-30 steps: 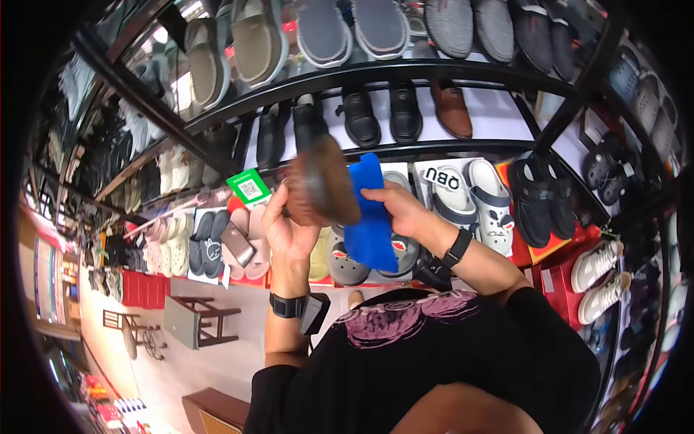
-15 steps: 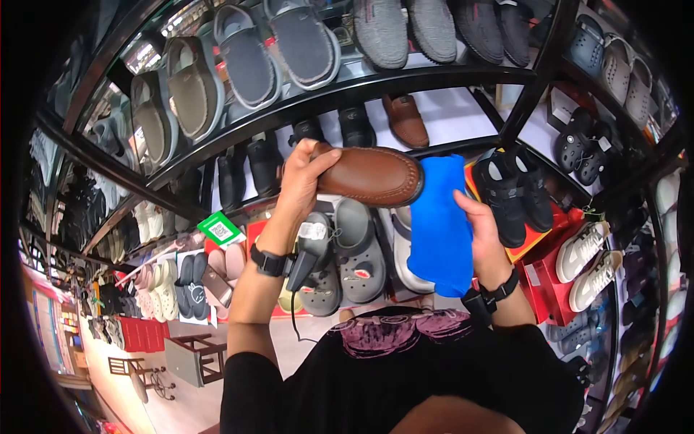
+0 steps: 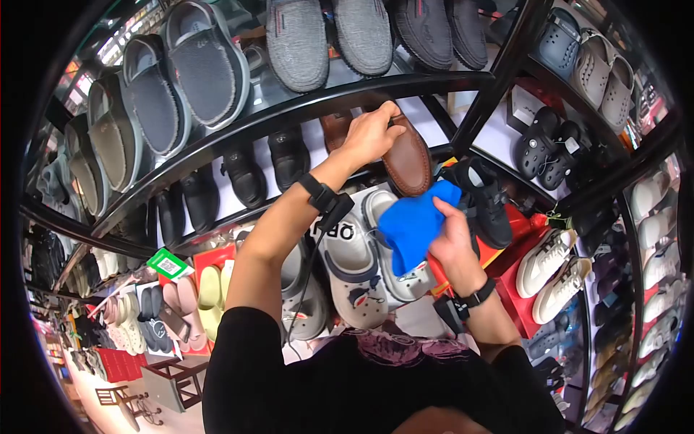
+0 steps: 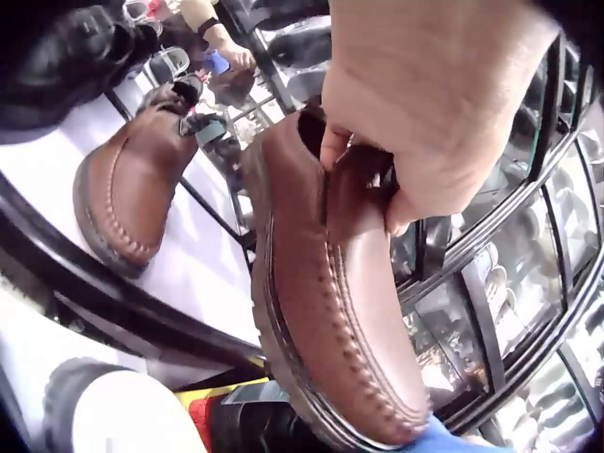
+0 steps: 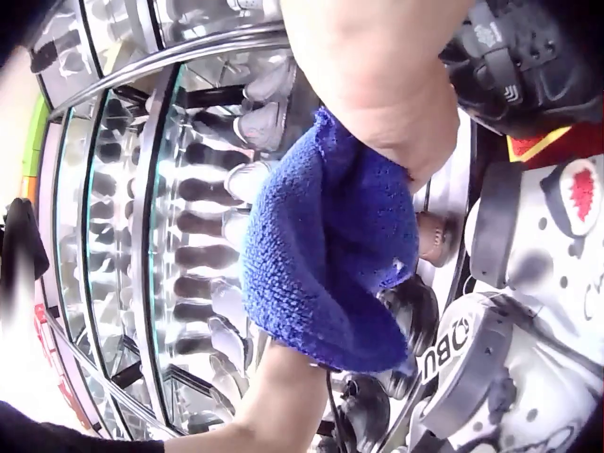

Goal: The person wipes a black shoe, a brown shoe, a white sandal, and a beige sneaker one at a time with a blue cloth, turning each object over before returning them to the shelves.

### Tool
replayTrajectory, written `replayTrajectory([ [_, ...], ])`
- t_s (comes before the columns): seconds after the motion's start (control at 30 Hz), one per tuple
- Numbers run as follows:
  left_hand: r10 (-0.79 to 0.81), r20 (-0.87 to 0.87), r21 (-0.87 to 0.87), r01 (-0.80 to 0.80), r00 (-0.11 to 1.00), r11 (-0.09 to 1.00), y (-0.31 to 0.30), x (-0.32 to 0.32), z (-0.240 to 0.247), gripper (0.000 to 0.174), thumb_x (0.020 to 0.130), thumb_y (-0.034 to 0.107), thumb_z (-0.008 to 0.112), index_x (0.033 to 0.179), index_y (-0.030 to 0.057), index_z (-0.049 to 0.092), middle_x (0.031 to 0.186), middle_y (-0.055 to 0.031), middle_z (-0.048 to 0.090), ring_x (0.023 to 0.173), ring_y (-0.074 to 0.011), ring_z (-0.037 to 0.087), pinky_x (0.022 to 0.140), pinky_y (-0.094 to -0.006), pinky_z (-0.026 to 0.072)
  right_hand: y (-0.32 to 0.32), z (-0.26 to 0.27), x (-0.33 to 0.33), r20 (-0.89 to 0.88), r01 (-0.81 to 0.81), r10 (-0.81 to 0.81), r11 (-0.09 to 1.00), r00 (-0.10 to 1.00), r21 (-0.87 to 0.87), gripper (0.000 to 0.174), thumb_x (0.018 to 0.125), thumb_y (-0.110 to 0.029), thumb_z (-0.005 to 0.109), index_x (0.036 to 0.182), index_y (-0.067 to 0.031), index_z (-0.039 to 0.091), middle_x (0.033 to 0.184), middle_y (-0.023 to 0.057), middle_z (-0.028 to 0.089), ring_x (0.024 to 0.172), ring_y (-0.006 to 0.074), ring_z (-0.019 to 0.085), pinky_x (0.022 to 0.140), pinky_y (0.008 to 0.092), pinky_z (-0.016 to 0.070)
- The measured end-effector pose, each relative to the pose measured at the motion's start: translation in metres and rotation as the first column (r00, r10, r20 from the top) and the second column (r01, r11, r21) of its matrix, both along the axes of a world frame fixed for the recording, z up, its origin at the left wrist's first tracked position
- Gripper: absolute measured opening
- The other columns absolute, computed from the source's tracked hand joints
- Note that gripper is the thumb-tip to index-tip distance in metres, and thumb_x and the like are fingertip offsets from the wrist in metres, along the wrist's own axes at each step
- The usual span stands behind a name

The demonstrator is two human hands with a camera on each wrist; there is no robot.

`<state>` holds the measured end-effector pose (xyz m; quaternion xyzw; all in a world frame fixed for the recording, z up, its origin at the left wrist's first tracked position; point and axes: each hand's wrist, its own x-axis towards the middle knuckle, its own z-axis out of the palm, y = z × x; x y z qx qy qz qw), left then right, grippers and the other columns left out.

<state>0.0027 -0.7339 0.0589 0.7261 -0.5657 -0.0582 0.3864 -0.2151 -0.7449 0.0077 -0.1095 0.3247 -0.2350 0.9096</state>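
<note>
A brown leather shoe (image 3: 409,160) is pinched at its opening by my left hand (image 3: 373,133), toe pointing down, at the middle shelf. The left wrist view shows the fingers and thumb of my left hand (image 4: 425,123) on the heel end of the shoe (image 4: 321,283). Beside it on the white shelf stands another brown shoe (image 4: 137,184). My right hand (image 3: 455,239) grips a blue cloth (image 3: 418,226) just below the held shoe's toe. Seen from the right wrist, the cloth (image 5: 326,250) hangs bunched from my right hand (image 5: 396,104).
Black shoes (image 3: 244,173) line the same shelf to the left. Grey slip-ons (image 3: 296,43) stand on the shelf above. White clogs (image 3: 353,271) sit below, and black strapped shoes (image 3: 488,206) and white sneakers (image 3: 546,264) are at the right. Black shelf bars (image 3: 477,108) run close by.
My left hand has carried the brown shoe up and right to the shelf and turned its toe downward. The cloth has bunched up in my right hand, and the head view has shifted right.
</note>
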Motion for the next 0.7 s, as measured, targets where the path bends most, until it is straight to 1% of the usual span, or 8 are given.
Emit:
replayTrajectory([
  [0.13,0.024,0.055,-0.055,-0.021,0.998,0.998,-0.039,0.014,-0.034,0.029,0.077,0.020,0.062,0.100,0.0046,0.054,0.096,-0.0142,0.062,0.094,-0.0329,0.057,0.081,-0.0395,0.0436,-0.029,-0.030,0.036,-0.026,-0.012,0.012,1.000,1.000,-0.009,0.027,0.084,-0.013,0.051,0.108,-0.0008,0.052,0.111,0.0157,0.056,0.104,0.0310,0.052,0.097,0.0465,0.0359],
  [0.2,0.051,0.180,-0.133,-0.027,0.982,0.991,-0.057,0.031,-0.051,0.033,0.078,0.022,0.062,0.105,0.0048,0.055,0.102,-0.0155,0.060,0.100,-0.0332,0.054,0.086,-0.0397,0.0410,-0.040,-0.033,0.053,-0.067,-0.004,0.003,1.000,0.998,-0.021,0.026,0.085,-0.012,0.049,0.108,-0.0008,0.051,0.112,0.0161,0.055,0.105,0.0316,0.052,0.098,0.0474,0.0347],
  [0.33,0.186,0.130,0.002,-0.188,0.974,0.982,-0.087,0.059,-0.070,0.037,0.078,0.025,0.060,0.109,0.0050,0.056,0.112,-0.0191,0.055,0.107,-0.0360,0.049,0.090,-0.0405,0.0383,-0.061,-0.036,0.083,-0.089,-0.002,0.001,1.000,0.996,-0.009,0.028,0.086,-0.013,0.047,0.111,-0.0010,0.049,0.116,0.0160,0.053,0.106,0.0325,0.050,0.098,0.0484,0.0341],
  [0.47,0.223,0.128,0.035,-0.229,0.967,0.973,-0.105,0.074,-0.084,0.035,0.080,0.026,0.059,0.107,0.0047,0.056,0.111,-0.0185,0.056,0.107,-0.0343,0.050,0.091,-0.0411,0.0375,-0.074,-0.037,0.105,-0.138,-0.032,0.029,0.999,0.990,-0.021,0.028,0.087,-0.014,0.046,0.111,-0.0004,0.049,0.118,0.0157,0.052,0.108,0.0325,0.050,0.099,0.0478,0.0336],
  [0.5,0.223,0.122,0.035,-0.229,0.967,0.973,-0.113,0.080,-0.098,0.035,0.080,0.026,0.059,0.107,0.0047,0.056,0.111,-0.0185,0.056,0.107,-0.0343,0.050,0.091,-0.0411,0.0375,-0.079,-0.041,0.108,-0.144,-0.033,0.029,0.999,0.989,-0.021,0.028,0.087,-0.014,0.046,0.111,-0.0004,0.049,0.118,0.0157,0.052,0.108,0.0325,0.050,0.099,0.0478,0.0336],
  [0.57,0.232,-0.013,-0.089,-0.232,0.973,0.969,-0.123,0.086,-0.118,0.033,0.081,0.024,0.057,0.107,0.0051,0.057,0.110,-0.0175,0.057,0.106,-0.0334,0.051,0.090,-0.0412,0.0378,-0.088,-0.052,0.114,-0.153,-0.038,0.035,0.999,0.988,-0.013,0.028,0.088,-0.014,0.044,0.111,-0.0001,0.049,0.119,0.0158,0.051,0.108,0.0319,0.049,0.099,0.0470,0.0339],
  [0.63,0.244,-0.028,-0.043,-0.245,0.969,0.969,-0.130,0.088,-0.129,0.033,0.083,0.026,0.054,0.109,0.0056,0.056,0.110,-0.0166,0.057,0.105,-0.0332,0.052,0.091,-0.0407,0.0380,-0.098,-0.062,0.119,-0.164,-0.013,0.014,1.000,0.986,0.012,0.028,0.088,-0.014,0.043,0.111,0.0001,0.049,0.119,0.0160,0.051,0.109,0.0318,0.049,0.099,0.0466,0.0340],
  [0.7,0.172,-0.027,0.020,-0.171,0.985,0.985,-0.127,0.088,-0.123,0.034,0.084,0.027,0.052,0.110,0.0055,0.056,0.111,-0.0172,0.056,0.106,-0.0337,0.051,0.091,-0.0407,0.0378,-0.104,-0.067,0.122,-0.171,0.014,-0.007,0.999,0.985,0.039,0.028,0.089,-0.014,0.042,0.111,0.0002,0.049,0.119,0.0161,0.051,0.109,0.0317,0.049,0.099,0.0462,0.0341],
])
